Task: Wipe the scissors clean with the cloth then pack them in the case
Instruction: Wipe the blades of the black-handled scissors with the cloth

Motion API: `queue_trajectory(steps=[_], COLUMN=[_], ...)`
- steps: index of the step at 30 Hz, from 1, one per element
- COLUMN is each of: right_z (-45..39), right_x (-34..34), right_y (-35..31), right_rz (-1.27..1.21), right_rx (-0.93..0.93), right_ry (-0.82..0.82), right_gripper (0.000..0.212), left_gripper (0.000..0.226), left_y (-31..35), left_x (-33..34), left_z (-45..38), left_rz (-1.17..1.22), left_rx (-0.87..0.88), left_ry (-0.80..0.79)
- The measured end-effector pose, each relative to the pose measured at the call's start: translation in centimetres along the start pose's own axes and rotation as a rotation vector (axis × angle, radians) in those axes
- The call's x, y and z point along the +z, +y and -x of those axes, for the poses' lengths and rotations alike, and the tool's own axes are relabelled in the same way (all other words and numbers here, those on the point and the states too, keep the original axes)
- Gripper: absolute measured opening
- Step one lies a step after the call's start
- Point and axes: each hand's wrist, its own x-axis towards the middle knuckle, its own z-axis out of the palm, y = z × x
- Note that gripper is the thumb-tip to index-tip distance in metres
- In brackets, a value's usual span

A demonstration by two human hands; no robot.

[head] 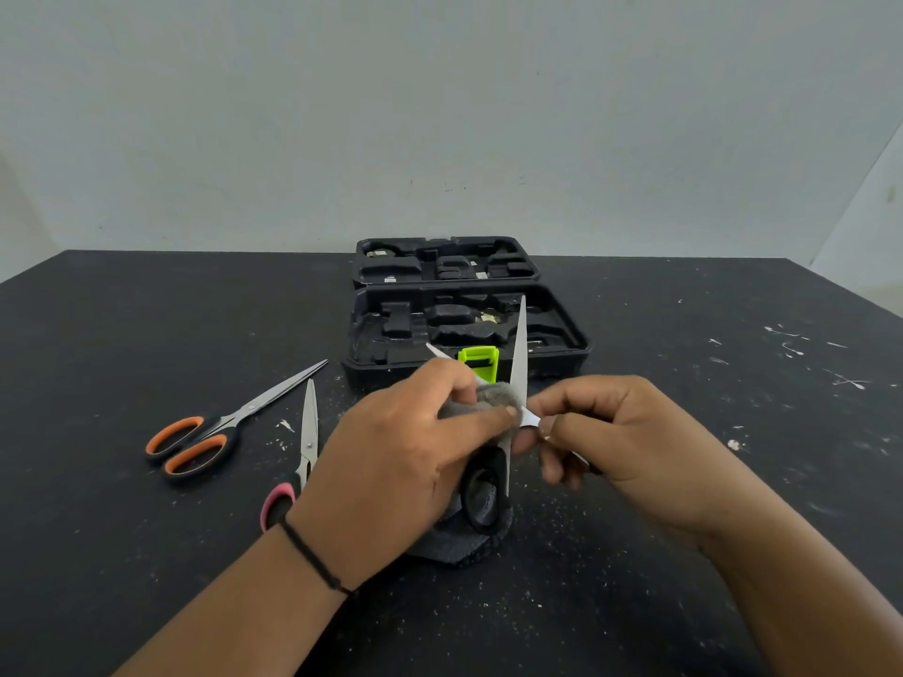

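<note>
Black-handled scissors are held open above the table, one blade pointing up in front of the case. My left hand grips a grey cloth bunched against the blades near the pivot. My right hand pinches the scissors at the pivot, its fingers curled round the lower part. A black loop handle hangs below my left hand. The open black case lies behind, with a green latch at its front.
Orange-handled scissors lie shut on the dark table at left. Pink-handled scissors lie beside my left wrist, blade pointing away. A wall rises behind the table. White specks dot the table top.
</note>
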Motion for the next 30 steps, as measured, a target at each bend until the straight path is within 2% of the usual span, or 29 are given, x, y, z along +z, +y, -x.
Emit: queue_trajectory(steps=[3, 8, 15, 18, 22, 28, 30], right_z=[0.1, 0.0, -0.1, 0.1, 0.3, 0.2, 0.2], right_x=[-0.1, 0.1, -0.1, 0.4, 0.8, 1.0, 0.9], right_y=[-0.1, 0.1, 0.3, 0.2, -0.1, 0.1, 0.1], right_rz=[0.003, 0.110, 0.108, 0.163, 0.173, 0.148, 0.131], right_rx=[-0.010, -0.067, -0.066, -0.106, -0.170, -0.185, -0.182], right_ry=[0.030, 0.039, 0.116, 0.133, 0.120, 0.126, 0.129], right_gripper=[0.027, 0.027, 0.028, 0.028, 0.030, 0.021, 0.023], left_gripper=[0.026, 0.031, 0.022, 0.024, 0.039, 0.022, 0.021], left_y=[-0.1, 0.3, -0.2, 0.3, 0.6, 0.9, 0.8], left_x=[0.0, 0.0, 0.1, 0.4, 0.5, 0.8, 0.6], left_z=[-0.1, 0.1, 0.1, 0.0, -0.2, 0.2, 0.1], left_rz=[0.001, 0.050, 0.048, 0.113, 0.071, 0.023, 0.022], left_rx=[-0.082, -0.004, -0.055, 0.016, -0.052, -0.010, -0.059], left_ry=[0.052, -0.012, 0.219, 0.111, 0.050, 0.030, 0.058])
